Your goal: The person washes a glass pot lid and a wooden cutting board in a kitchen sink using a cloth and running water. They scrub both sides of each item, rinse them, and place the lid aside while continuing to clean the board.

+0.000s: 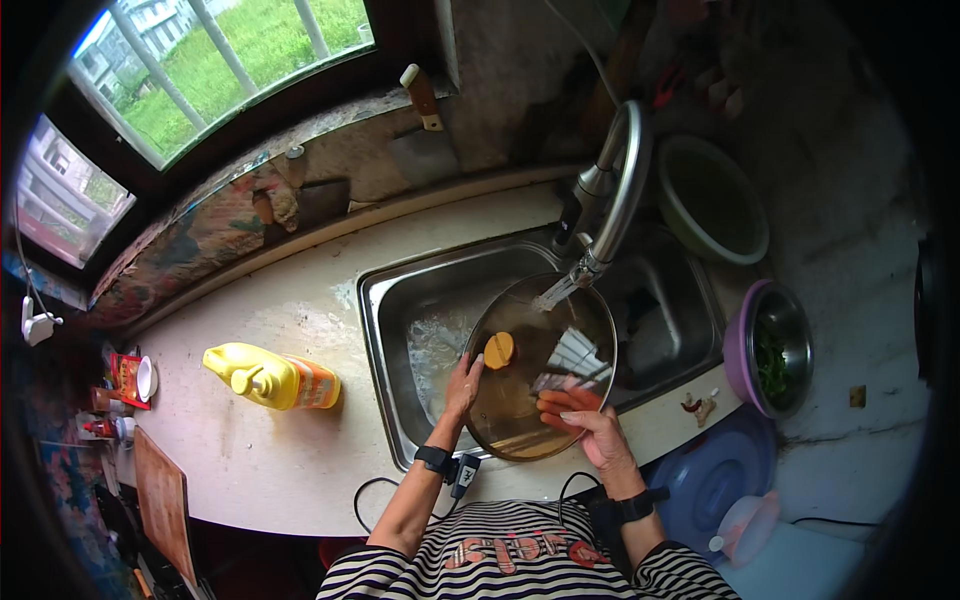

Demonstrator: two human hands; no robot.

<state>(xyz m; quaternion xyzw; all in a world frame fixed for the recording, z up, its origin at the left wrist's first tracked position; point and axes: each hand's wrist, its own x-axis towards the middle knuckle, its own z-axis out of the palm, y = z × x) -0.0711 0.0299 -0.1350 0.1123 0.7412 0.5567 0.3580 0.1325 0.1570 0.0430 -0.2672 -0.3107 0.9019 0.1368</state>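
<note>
A round glass pot lid [525, 420] with a metal rim and a yellow-orange knob [499, 350] is tilted over the double stainless steel sink [397, 375]. My left hand [463, 386] grips the lid's left edge. At the lower right edge, my right hand [592, 431] holds the rim, with the thumb on the near side and fingers showing through the glass. Water runs from the curved metal faucet [634, 165] onto the lid's upper part. Wet, foamy patches show in the left basin beneath.
A yellow pump bottle [274, 377] stands left on the counter. Right of the sink are a metal bowl of green vegetables [772, 367] in a purple basin [739, 341], and a large pale basin [712, 199]. A cutting board [161, 499] leans at the far left.
</note>
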